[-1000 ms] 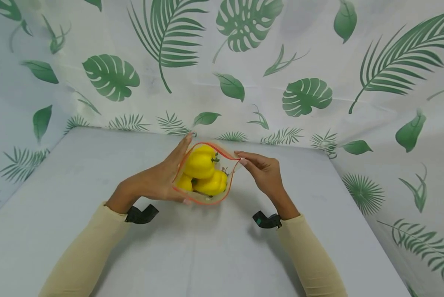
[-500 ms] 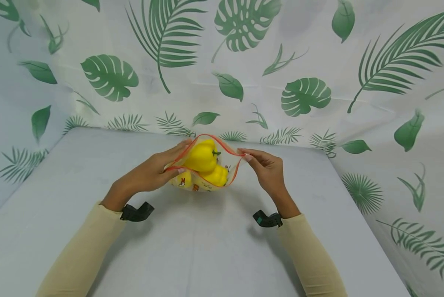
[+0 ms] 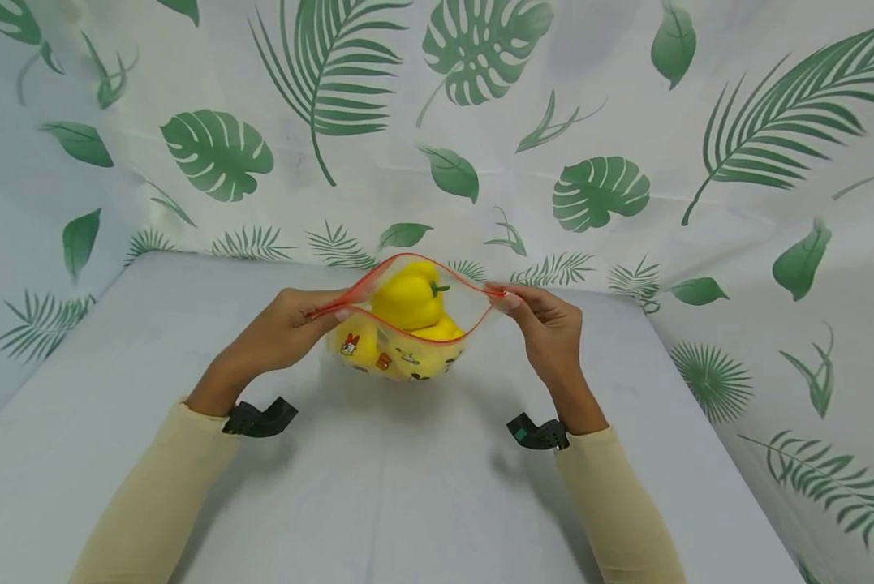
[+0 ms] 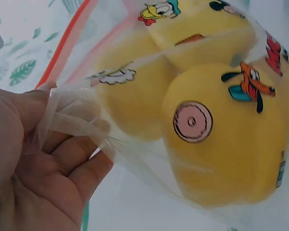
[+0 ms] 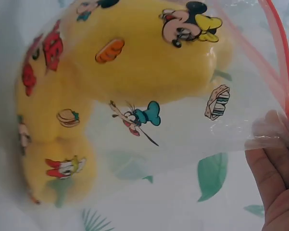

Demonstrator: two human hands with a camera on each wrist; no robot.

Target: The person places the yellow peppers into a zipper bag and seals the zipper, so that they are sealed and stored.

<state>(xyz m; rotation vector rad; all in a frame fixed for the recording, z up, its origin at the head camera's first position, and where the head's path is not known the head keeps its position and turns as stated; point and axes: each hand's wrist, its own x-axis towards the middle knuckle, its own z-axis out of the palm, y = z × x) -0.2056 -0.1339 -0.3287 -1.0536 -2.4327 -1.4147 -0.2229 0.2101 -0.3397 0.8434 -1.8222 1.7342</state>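
Note:
A clear zip bag [image 3: 437,341] with red zip edges and cartoon prints hangs between my hands, its mouth spread wide. Inside lie three yellow bell peppers [image 3: 407,297], the top one with a green stem. My left hand [image 3: 286,328] pinches the left corner of the bag's mouth between thumb and fingers. At the opposite corner, my right hand [image 3: 553,328] pinches the edge in the same way. In the left wrist view the peppers [image 4: 221,159] press against the printed plastic. The right wrist view shows the fingers [image 5: 274,178] at the bag's edge.
A white-covered table [image 3: 378,503] spreads beneath both arms. Behind it hangs a white cloth [image 3: 378,186] printed with green leaves. Each wrist wears a black camera mount, one at the left [image 3: 261,418] and one at the right [image 3: 537,431].
My left hand has gone from spreading around the bag's side to pinching its left corner. Both hands have moved apart, and the mouth has stretched wider and flatter. The bag's printed front has come into view.

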